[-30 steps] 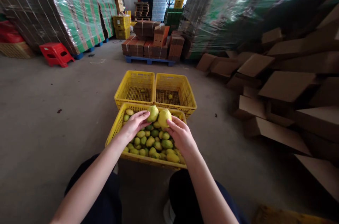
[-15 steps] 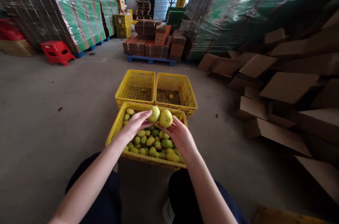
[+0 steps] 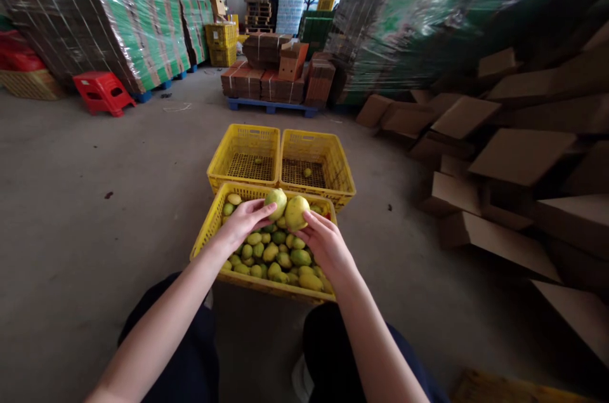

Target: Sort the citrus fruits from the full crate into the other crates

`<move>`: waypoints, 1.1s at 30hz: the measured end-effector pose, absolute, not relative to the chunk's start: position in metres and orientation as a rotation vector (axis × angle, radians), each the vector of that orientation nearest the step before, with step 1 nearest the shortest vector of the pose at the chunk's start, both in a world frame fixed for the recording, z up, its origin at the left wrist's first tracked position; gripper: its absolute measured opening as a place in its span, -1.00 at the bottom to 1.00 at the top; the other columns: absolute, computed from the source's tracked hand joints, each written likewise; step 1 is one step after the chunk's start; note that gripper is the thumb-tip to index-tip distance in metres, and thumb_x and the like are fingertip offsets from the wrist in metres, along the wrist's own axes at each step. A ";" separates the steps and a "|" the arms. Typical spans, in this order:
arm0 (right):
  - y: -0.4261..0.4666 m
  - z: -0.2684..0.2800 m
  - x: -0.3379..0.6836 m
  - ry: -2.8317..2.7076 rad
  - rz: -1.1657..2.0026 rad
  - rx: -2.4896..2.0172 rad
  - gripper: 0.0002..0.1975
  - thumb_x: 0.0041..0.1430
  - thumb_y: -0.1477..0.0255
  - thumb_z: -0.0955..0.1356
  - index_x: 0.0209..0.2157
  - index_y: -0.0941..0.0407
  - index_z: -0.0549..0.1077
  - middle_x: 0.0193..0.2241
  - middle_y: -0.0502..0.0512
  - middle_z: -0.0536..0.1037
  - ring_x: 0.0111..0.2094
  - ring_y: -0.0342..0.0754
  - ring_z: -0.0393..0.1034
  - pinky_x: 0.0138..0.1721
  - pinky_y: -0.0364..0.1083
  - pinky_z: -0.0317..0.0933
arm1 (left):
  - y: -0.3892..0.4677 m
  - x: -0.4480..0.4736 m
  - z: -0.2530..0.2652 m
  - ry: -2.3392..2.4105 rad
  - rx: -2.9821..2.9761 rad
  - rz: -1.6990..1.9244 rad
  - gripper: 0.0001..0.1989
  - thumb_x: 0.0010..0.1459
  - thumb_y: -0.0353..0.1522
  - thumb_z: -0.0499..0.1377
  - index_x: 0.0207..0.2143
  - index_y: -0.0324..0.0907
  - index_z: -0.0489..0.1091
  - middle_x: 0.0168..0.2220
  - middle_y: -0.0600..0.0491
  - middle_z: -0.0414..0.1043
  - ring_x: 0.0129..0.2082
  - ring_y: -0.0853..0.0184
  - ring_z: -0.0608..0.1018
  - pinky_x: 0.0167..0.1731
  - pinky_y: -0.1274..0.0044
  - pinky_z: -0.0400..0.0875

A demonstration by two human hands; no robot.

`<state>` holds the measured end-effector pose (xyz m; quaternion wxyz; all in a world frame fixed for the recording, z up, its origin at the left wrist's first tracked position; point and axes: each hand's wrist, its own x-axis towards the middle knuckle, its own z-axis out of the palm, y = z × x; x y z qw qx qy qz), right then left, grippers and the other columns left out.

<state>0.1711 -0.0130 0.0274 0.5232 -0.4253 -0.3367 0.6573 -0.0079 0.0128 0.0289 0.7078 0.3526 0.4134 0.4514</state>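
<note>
Above the near yellow crate [image 3: 205, 231], my left hand [image 3: 245, 223] grips a greenish-yellow lemon [image 3: 275, 204] between thumb and fingers. My right hand [image 3: 325, 239] has its thumb and fingers on a yellower lemon [image 3: 296, 213], close beside the first one. Under both hands the crate holds many loose lemons [image 3: 271, 253], some green and some yellow. Behind it stand two more yellow crates, a left one [image 3: 219, 158] and a right one [image 3: 342, 165]. A small lemon [image 3: 257, 161] lies in the left crate and another lemon [image 3: 307, 172] in the right.
Loose cardboard boxes [image 3: 521, 155] are heaped on the right. Ahead, a blue pallet [image 3: 270, 107] carries bundled flat cartons [image 3: 280, 87]. A red stool [image 3: 102, 92] stands at the left, near tall wrapped stacks [image 3: 143, 16]. Part of another yellow crate [image 3: 504, 390] shows at the lower right.
Both lemons have turned slightly in my fingers, and my left thumb now lies across the front of its lemon. My hands stay over the near crate.
</note>
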 end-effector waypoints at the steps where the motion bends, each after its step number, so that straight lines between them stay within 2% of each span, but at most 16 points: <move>1: -0.014 0.028 0.171 -0.812 1.573 -1.018 -0.68 -0.14 0.16 0.53 -0.36 0.06 0.62 -0.36 0.05 0.64 -0.24 0.04 0.53 -0.18 -0.03 0.39 | 0.012 -0.008 0.030 0.914 0.790 1.005 -0.74 -0.04 -0.33 0.41 -0.26 -0.23 0.59 -0.18 -0.07 0.60 -0.08 0.20 0.56 0.03 0.36 0.40; 5: -0.016 0.028 0.171 -0.872 1.469 -1.075 -0.64 -0.13 0.19 0.54 -0.27 0.06 0.61 -0.27 0.06 0.64 -0.17 0.06 0.52 -0.13 -0.01 0.37 | 0.012 -0.009 0.031 0.939 0.869 1.062 -0.64 -0.16 -0.38 0.47 -0.24 -0.22 0.57 -0.19 -0.05 0.59 -0.12 0.22 0.57 0.04 0.35 0.39; 9: -0.018 0.025 0.169 -0.979 1.138 -1.128 -0.53 -0.16 0.32 0.56 -0.12 0.03 0.55 -0.15 0.08 0.63 -0.09 0.09 0.49 -0.02 0.07 0.36 | 0.010 -0.005 0.031 0.992 1.108 1.236 -0.49 -0.25 -0.45 0.49 -0.17 -0.16 0.50 -0.12 -0.04 0.55 -0.11 0.22 0.56 0.01 0.40 0.40; 13: -0.020 0.021 0.165 -1.020 0.958 -1.078 -0.53 -0.10 0.39 0.54 -0.07 -0.01 0.51 -0.04 0.09 0.57 0.00 0.08 0.45 0.05 0.09 0.35 | 0.004 -0.002 0.031 0.964 1.343 1.405 -0.47 -0.20 -0.41 0.48 -0.12 -0.10 0.45 -0.04 -0.04 0.49 0.03 0.20 0.50 0.01 0.49 0.40; 19: -0.021 0.013 0.164 -1.201 0.647 -0.960 -0.54 0.02 0.47 0.48 0.00 -0.04 0.47 0.01 0.10 0.50 0.10 0.08 0.37 0.14 0.15 0.30 | 0.003 -0.004 0.022 0.861 1.685 1.519 -0.51 -0.05 -0.33 0.42 -0.04 -0.10 0.41 -0.02 -0.05 0.49 0.02 0.19 0.53 0.05 0.37 0.44; 22: -0.022 0.013 0.165 -1.263 0.539 -0.908 -0.55 0.06 0.51 0.45 0.01 -0.06 0.46 0.02 0.10 0.48 0.13 0.08 0.34 0.14 0.15 0.31 | 0.004 -0.004 0.019 0.817 1.785 1.557 -0.53 0.01 -0.34 0.39 -0.01 -0.08 0.39 -0.01 -0.05 0.50 0.04 0.21 0.53 0.04 0.37 0.46; 33: -0.024 0.016 0.164 -1.282 0.465 -0.838 -0.55 0.05 0.58 0.43 -0.02 -0.06 0.45 0.01 0.13 0.46 0.13 0.08 0.33 0.08 0.14 0.34 | 0.004 -0.005 0.019 0.793 1.811 1.582 -0.54 0.02 -0.39 0.38 0.00 -0.05 0.40 0.02 -0.03 0.49 0.06 0.23 0.51 0.06 0.37 0.44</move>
